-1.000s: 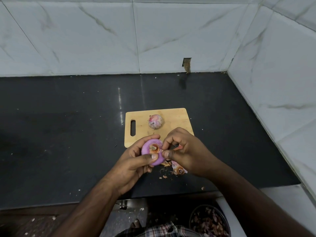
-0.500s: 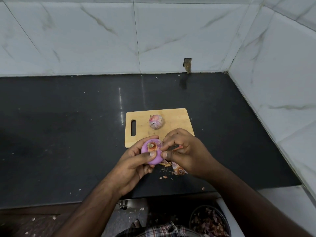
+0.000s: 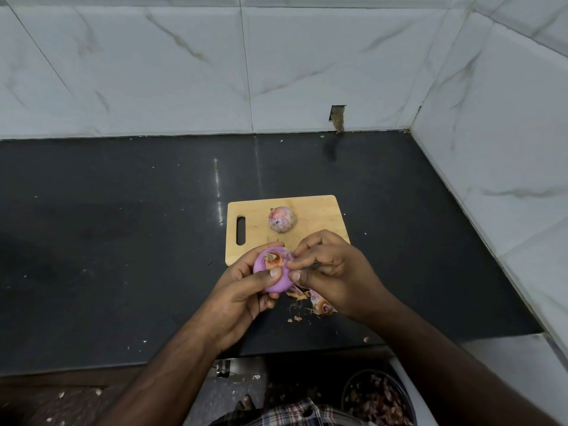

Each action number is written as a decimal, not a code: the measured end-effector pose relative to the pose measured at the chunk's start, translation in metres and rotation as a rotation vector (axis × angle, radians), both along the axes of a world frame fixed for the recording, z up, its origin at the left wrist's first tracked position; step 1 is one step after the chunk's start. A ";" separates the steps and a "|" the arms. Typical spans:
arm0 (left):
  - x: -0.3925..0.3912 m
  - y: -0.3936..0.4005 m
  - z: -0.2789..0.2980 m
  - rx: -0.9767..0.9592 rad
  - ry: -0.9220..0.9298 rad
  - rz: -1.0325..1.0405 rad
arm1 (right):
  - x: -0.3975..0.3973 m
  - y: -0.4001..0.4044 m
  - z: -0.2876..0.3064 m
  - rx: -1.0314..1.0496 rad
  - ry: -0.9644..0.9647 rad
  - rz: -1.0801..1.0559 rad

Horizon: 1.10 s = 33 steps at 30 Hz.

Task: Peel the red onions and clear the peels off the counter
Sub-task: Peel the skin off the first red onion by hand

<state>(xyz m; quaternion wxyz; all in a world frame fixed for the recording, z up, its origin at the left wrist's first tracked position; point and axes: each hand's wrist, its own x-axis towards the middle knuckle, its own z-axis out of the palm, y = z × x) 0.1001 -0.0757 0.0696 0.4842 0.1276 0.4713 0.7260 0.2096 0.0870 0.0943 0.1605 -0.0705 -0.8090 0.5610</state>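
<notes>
Onion peels (image 3: 318, 304) lie in a small heap on the near part of the black counter (image 3: 123, 241), just under the right hand (image 3: 335, 272), with a few crumbs scattered beside them and more specks toward the counter's front edge. Nearest of all, below that edge, a round bowl (image 3: 376, 398) of reddish scraps sits low at the right, next to a strip of checked cloth (image 3: 295, 415) and a speckled floor. Above the peels, the left hand (image 3: 242, 290) is curled around a mostly bare purple onion (image 3: 275, 272), thumb pressed on its front and fingers cupped behind; a patch of orange-brown skin clings round its root end. The right hand's thumb and forefinger pinch at the onion's right edge, the other fingers folded in around a thin dark object whose nature cannot be made out. Just beyond the hands a wooden cutting board (image 3: 319, 210) with a slot handle rests flat on the counter, and a second onion (image 3: 282, 219), still in its papery skin, sits on it. Farther back the dark, glossy counter runs to white marble-veined wall tiles (image 3: 184, 66), which turn a corner at the right; a small rectangular hole (image 3: 337, 116) breaks the back wall near the counter line.
</notes>
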 end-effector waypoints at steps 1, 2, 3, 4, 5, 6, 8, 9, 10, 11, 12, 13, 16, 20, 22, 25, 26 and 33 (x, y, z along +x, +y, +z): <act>0.000 0.000 0.000 0.000 0.001 0.005 | 0.000 0.000 0.000 0.019 -0.004 -0.005; 0.001 0.000 0.000 -0.005 0.003 0.011 | 0.000 0.001 0.000 0.050 -0.017 -0.009; 0.001 0.000 0.000 -0.013 0.006 0.017 | -0.001 0.000 0.001 0.079 -0.034 -0.011; 0.000 0.000 0.000 -0.022 0.014 0.019 | -0.001 0.000 0.002 0.083 -0.047 -0.012; 0.000 0.000 0.000 -0.031 0.029 0.017 | -0.001 -0.001 0.004 0.071 -0.048 -0.012; 0.000 0.000 0.000 -0.041 0.049 0.012 | -0.001 -0.002 0.006 0.061 -0.037 -0.015; -0.001 0.000 0.000 -0.054 0.083 0.001 | -0.001 -0.004 0.010 0.035 -0.027 -0.010; -0.001 0.000 0.001 -0.057 0.093 -0.001 | 0.000 -0.005 0.012 0.001 -0.046 -0.003; -0.001 0.000 0.001 -0.060 0.102 -0.003 | 0.000 -0.006 0.014 -0.019 -0.072 0.007; 0.000 0.001 0.001 -0.061 0.110 -0.004 | 0.000 -0.007 0.014 -0.017 -0.091 0.013; 0.000 0.001 0.001 -0.063 0.116 -0.004 | 0.000 -0.007 0.013 0.005 -0.100 0.016; 0.001 0.001 0.001 -0.064 0.119 -0.002 | 0.000 -0.007 0.013 0.029 -0.102 0.018; 0.001 0.002 0.002 -0.072 0.113 0.009 | 0.000 -0.006 0.011 0.126 -0.097 0.016; 0.004 0.003 0.002 -0.078 0.112 0.008 | 0.001 -0.004 0.011 0.166 -0.104 0.016; 0.004 0.003 0.001 -0.076 0.109 0.009 | 0.001 -0.003 0.013 0.147 -0.107 0.022; 0.004 0.005 0.001 -0.086 0.108 0.016 | 0.000 -0.003 0.015 0.139 -0.103 0.027; 0.003 0.005 0.001 -0.089 0.112 0.014 | 0.000 -0.003 0.015 0.132 -0.107 0.030; 0.003 0.005 -0.001 -0.080 0.104 0.016 | 0.000 -0.002 0.015 0.131 -0.113 0.036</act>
